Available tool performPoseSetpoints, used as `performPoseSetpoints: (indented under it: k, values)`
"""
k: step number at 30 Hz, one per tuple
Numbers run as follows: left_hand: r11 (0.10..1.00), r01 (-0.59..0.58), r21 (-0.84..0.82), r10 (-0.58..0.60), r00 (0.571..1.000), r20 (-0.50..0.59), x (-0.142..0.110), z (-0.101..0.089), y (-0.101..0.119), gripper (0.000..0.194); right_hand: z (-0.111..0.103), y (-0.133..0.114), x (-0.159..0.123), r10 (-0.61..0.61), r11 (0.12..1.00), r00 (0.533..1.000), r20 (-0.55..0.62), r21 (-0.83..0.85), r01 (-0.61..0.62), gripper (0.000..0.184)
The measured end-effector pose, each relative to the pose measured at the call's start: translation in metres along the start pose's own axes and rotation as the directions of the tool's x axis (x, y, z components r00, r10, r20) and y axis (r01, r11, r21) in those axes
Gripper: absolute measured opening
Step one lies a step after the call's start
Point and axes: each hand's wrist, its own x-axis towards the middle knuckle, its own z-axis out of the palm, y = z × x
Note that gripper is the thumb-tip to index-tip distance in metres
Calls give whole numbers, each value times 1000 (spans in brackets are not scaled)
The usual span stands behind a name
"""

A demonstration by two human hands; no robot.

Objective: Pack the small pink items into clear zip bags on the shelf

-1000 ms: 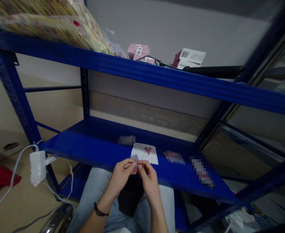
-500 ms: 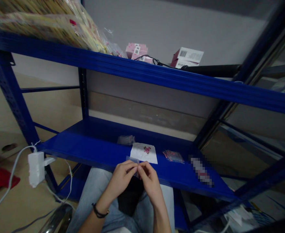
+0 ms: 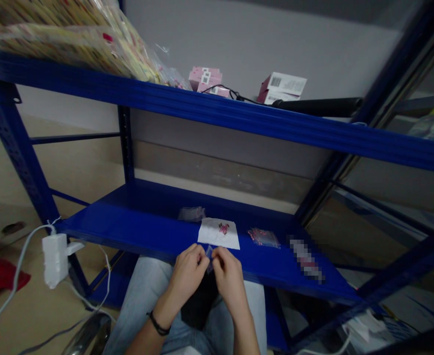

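A small clear plastic bag [image 3: 209, 253] is pinched between my two hands at the front edge of the blue shelf. My left hand [image 3: 190, 268], with a dark bracelet on its wrist, grips the bag's left side. On the other side my right hand [image 3: 227, 270] closes its thumb and fingers on it. Just beyond lies a white sheet of paper [image 3: 209, 234] bearing a little heap of pink and dark pieces [image 3: 224, 228]. Behind it to the left is a stack of clear bags [image 3: 192, 214]. Bags with pink pieces [image 3: 263, 237] lie to the right.
The blue shelf board [image 3: 128, 217] spans the front. Above it runs a blue beam [image 3: 217, 111], with pink boxes [image 3: 204, 78], white-topped boxes [image 3: 284, 85] and a large bag of yellowish packets [image 3: 72, 44] on the upper level. A white power strip [image 3: 55, 259] hangs at left.
My hands have turned and drawn slightly apart, with the knuckles now higher. The bag between them has shifted and is largely covered by the fingers.
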Motion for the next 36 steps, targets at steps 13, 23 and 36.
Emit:
performPoseSetpoints:
  k: [13, 23, 36]
  values:
    - [985, -124, -119, 144, 972, 187, 3, -10, 15, 15, -26, -8, 6, 66, 943, 976, 209, -333, 8, 15]
    - [894, 9, -449, 161, 927, 339, -17, 12, -26, 70, -52, -7, 16, 8, 987, 915, 403, -153, 58, 5]
    - [718, 86, -690, 156, 947, 280, -32, 41, -19, 61, -61, 7, 24, 42, 987, 815, 578, 105, -126, 8]
